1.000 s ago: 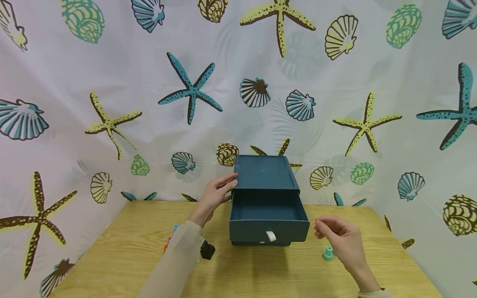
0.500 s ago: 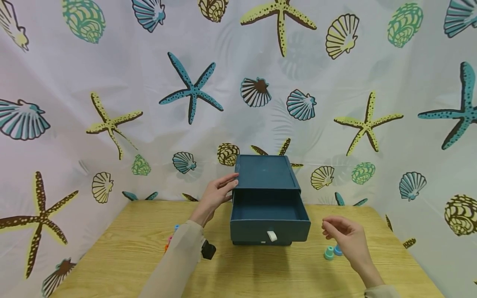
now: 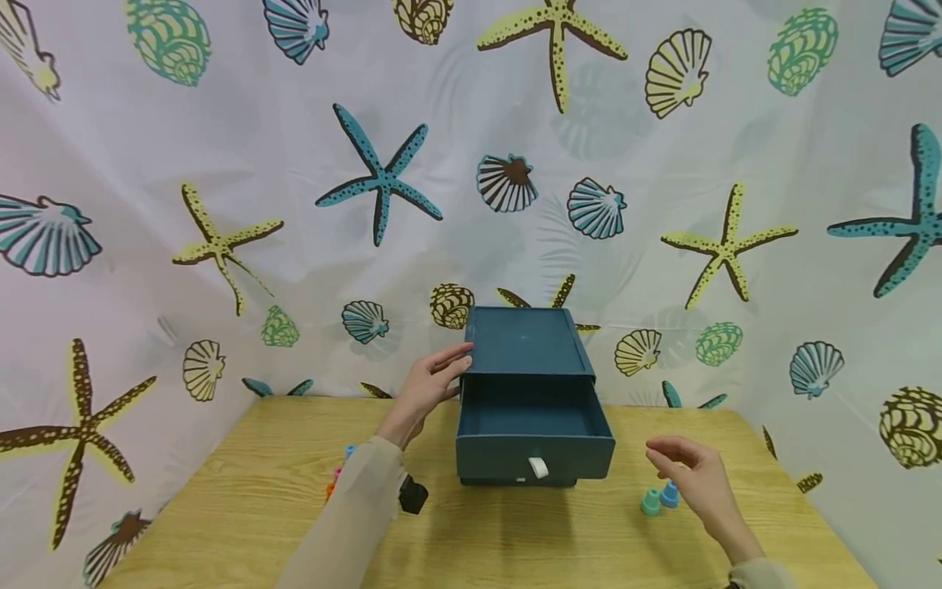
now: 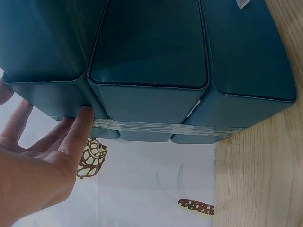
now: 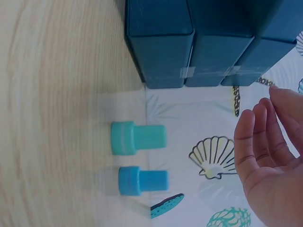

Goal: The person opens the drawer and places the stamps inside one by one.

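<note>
A dark blue drawer unit [image 3: 526, 339] stands mid-table, its top drawer [image 3: 500, 458] pulled out and bare inside. From the drawer's front hangs a white pull tab [image 3: 539, 468]. My left hand [image 3: 427, 388] steadies the unit's left side, fingertips [image 4: 85, 116] straight against the wall in the left wrist view. To the right, my right hand [image 3: 699, 483] hovers over the table with loosely bent fingers and nothing in them. Below it stand two small stepped cylinders like toy stamps, a teal one [image 5: 137, 138] and a blue one [image 5: 142, 180].
Clear tape [image 4: 156, 126] binds the stacked drawers together. Left of the unit, small blue [image 3: 349, 450], pink and orange pieces show partly behind my left sleeve [image 3: 353, 507]. A curtain [image 3: 456, 123] printed with shells and starfish hangs behind and beside the wooden table [image 3: 243, 474].
My right hand has drawn away from the drawer, rightward and slightly down, bringing the blue stamp-like piece into view. The left hand and the drawer stay where they were.
</note>
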`<state>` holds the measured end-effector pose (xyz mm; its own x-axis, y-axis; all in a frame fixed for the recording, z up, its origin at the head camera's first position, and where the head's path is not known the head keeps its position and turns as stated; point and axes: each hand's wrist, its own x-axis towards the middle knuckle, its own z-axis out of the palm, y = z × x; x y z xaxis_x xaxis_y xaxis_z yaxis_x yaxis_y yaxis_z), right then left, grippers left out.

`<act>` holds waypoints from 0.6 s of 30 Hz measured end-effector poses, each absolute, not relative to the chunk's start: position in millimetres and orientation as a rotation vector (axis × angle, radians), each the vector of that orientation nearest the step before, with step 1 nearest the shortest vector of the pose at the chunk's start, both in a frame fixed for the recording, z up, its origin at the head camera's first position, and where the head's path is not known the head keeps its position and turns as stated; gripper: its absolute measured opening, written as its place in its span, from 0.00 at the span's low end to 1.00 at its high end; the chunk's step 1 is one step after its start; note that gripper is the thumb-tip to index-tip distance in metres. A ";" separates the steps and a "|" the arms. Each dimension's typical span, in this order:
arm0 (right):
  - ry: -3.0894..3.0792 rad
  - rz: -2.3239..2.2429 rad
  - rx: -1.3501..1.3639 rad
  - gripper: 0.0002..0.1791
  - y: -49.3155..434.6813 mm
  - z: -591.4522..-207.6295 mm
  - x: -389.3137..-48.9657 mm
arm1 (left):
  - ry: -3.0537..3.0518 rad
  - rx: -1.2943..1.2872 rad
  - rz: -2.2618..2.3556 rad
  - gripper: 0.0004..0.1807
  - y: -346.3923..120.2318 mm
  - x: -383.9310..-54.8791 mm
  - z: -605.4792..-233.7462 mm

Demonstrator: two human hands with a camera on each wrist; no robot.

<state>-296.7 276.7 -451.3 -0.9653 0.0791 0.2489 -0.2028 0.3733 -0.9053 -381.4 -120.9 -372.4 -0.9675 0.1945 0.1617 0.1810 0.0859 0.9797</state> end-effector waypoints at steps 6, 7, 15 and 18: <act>-2.527 1.533 -0.026 0.21 292.4 -459.6 -302.8 | 2.314 0.405 2.081 0.23 -121.0 -382.1 -373.8; -2.544 1.513 -0.035 0.20 295.1 -461.5 -303.5 | 2.315 0.405 2.079 0.23 -121.0 -382.2 -373.9; -2.628 1.475 -0.005 0.21 313.7 -474.2 -306.3 | 2.308 0.416 2.086 0.23 -120.3 -381.1 -373.7; -2.683 1.478 0.036 0.23 320.4 -478.6 -308.3 | 2.306 0.413 2.090 0.23 -120.2 -380.1 -373.6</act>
